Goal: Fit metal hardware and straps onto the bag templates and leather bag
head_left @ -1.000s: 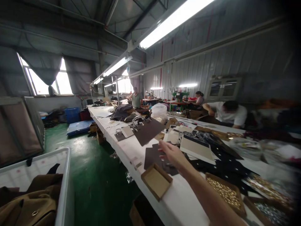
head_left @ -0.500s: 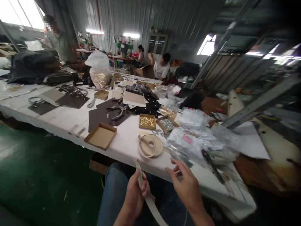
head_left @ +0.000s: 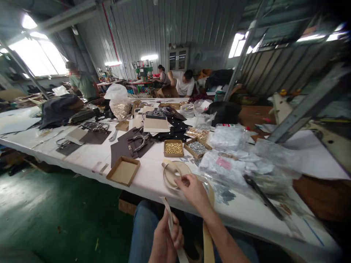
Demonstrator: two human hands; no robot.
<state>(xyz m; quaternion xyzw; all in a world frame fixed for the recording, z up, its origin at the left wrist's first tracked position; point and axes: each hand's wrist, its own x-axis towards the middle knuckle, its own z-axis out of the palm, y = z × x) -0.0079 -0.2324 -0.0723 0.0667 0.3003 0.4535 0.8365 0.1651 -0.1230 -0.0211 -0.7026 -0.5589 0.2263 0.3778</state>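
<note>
Head view: the left hand (head_left: 163,233) is below the front edge of the worktop (head_left: 152,171), over the lap, with its thumb and curled fingers pinching a pale strip (head_left: 169,217) whose free end sticks up above the thumb. The right hand (head_left: 193,190) reaches over that front edge to a tape roll (head_left: 170,176) lying flat near it; the fingers are bent together at the roll's middle, but I cannot tell whether they grip anything. A cream band (head_left: 207,239) hangs off the front edge beside the right forearm; whether it joins the strip or the roll is not clear.

The roll sits so close to the front edge that a hard tug on any attached length could drag it off. The hanging band could snag on the forearm and twist. Too tight a pinch might crease the strip. Just behind the roll stand open boxes of gold studs (head_left: 173,147) and silver studs (head_left: 197,147); a careless knuckle could tip one and scatter its load. To the left, a shallow box (head_left: 124,171) has its near corner at the front edge, where a knock could send it down.
</note>
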